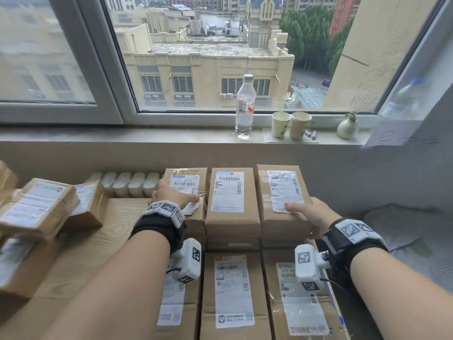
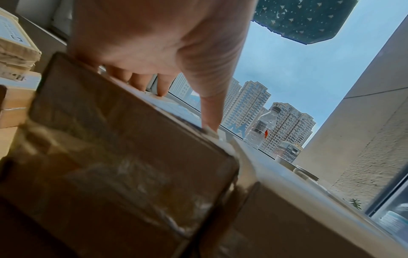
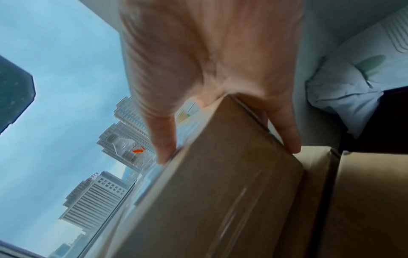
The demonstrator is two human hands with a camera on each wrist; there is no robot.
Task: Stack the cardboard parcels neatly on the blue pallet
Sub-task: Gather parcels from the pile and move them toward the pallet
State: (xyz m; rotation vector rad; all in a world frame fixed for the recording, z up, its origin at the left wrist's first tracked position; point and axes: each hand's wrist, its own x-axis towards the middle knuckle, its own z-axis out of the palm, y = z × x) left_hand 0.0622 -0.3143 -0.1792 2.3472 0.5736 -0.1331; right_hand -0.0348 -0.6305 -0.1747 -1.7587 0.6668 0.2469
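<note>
Three labelled cardboard parcels stand side by side as an upper row at the back of the stack. My left hand (image 1: 171,196) grips the left parcel (image 1: 193,222), thumb (image 2: 209,120) on its label and fingers (image 2: 161,87) over its left side. My right hand (image 1: 306,214) grips the right parcel (image 1: 282,224) at its near right corner, thumb (image 3: 163,146) on top and fingers (image 3: 291,139) down its right side. The middle parcel (image 1: 231,222) sits untouched between them. Lower parcels (image 1: 232,320) lie in front. A thin strip of the blue pallet (image 1: 339,315) shows at the right.
Several loose parcels (image 1: 36,207) lie on the wooden surface (image 1: 110,229) to the left. A radiator (image 1: 127,184) runs behind the stack. On the sill stand a water bottle (image 1: 245,106), two paper cups (image 1: 280,123) and a small vase (image 1: 346,127). White bedding (image 1: 404,229) lies right.
</note>
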